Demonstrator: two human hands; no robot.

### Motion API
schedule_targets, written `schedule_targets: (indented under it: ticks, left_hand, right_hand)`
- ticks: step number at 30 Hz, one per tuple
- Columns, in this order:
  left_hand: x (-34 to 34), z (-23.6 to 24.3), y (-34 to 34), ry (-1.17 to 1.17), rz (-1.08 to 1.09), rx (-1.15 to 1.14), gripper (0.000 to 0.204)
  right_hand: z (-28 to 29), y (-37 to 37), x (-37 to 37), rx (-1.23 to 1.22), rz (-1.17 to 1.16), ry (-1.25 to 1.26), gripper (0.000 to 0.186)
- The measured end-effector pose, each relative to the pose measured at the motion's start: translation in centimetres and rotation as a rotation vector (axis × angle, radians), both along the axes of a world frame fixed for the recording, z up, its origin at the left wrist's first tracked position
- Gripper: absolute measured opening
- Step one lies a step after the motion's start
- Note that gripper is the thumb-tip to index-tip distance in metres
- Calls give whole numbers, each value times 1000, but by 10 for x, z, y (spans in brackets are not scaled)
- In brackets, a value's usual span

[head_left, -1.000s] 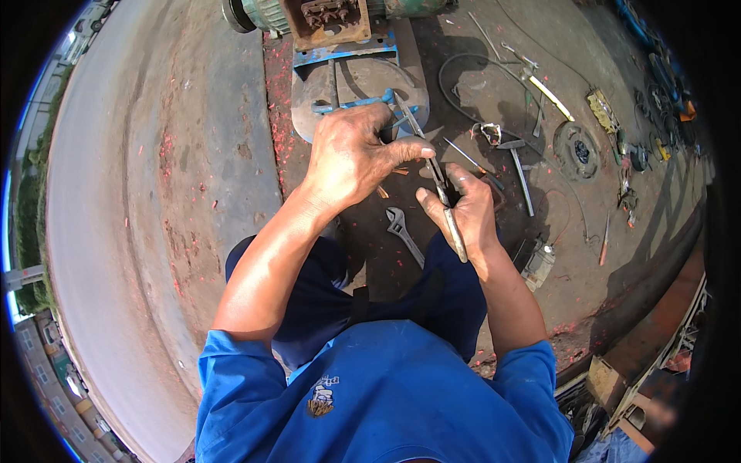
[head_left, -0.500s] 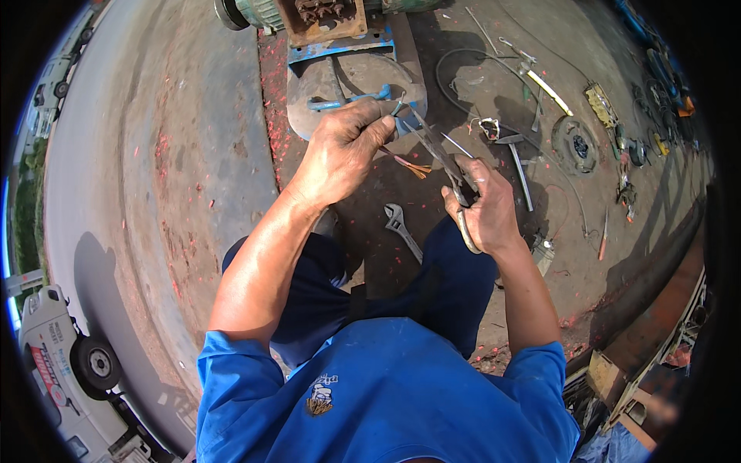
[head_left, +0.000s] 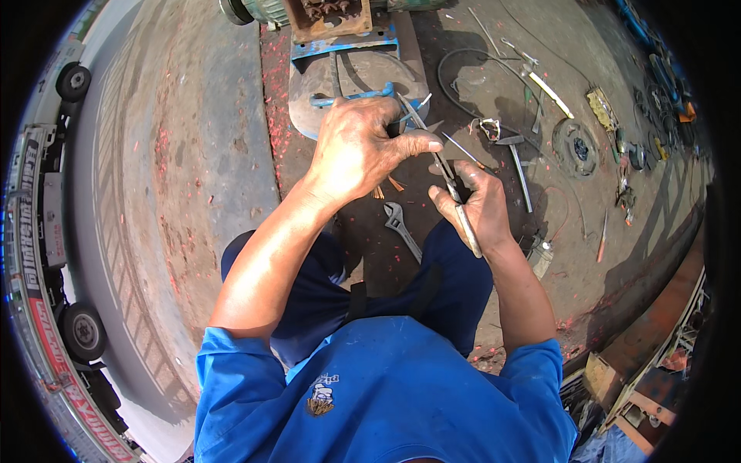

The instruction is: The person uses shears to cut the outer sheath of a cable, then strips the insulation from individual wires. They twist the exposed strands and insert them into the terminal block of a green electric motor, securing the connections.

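My left hand (head_left: 359, 147) is closed around a thin wire, most of it hidden by the fingers. A pale tip (head_left: 425, 101) pokes out beyond the fingertips, and frayed copper strands (head_left: 378, 191) hang below the palm. Its thumb lies against the blades of a pair of worn metal scissors (head_left: 443, 166). My right hand (head_left: 482, 202) grips these scissors by the handles, blades pointing up and left towards the wire. Whether the blades touch the wire is hard to make out.
Ahead stands a green motor (head_left: 266, 17) with a rusty terminal box (head_left: 328, 21) on a blue-edged base (head_left: 305, 119). An adjustable wrench (head_left: 401, 230) lies between my legs. To the right are a hammer (head_left: 521, 177), a round metal part (head_left: 575, 148) and a cable (head_left: 441, 73). A truck (head_left: 35, 255) is at far left.
My left hand has turned and come slightly nearer, its thumb now over the scissor blades. The copper strands have swung down and left. Another stretch of truck shows at the left.
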State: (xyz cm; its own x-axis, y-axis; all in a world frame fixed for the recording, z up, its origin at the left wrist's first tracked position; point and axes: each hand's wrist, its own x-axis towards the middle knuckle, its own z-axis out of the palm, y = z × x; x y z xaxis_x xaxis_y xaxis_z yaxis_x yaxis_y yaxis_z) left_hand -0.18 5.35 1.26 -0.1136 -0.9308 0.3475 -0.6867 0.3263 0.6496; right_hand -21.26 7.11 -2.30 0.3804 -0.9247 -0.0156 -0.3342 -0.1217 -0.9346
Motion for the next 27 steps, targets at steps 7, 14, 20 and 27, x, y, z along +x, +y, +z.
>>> schedule_targets:
  ticks: [7, 14, 20, 27]
  left_hand:
    - [0, 2, -8, -112, 76, -46, 56]
    - [-5, -2, -8, -164, 142, -113, 58]
    - [5, 5, 2, 197, 179, 281, 42]
    - [31, -3, -11, 969, 71, 361, 26]
  right_hand:
    - [5, 3, 17, 260, -91, -140, 25]
    - [-10, -4, 23, 15, -176, -236, 22]
    - [-32, -45, -17, 396, -465, -583, 20]
    - [-90, -16, -5, 507, -181, 173, 43]
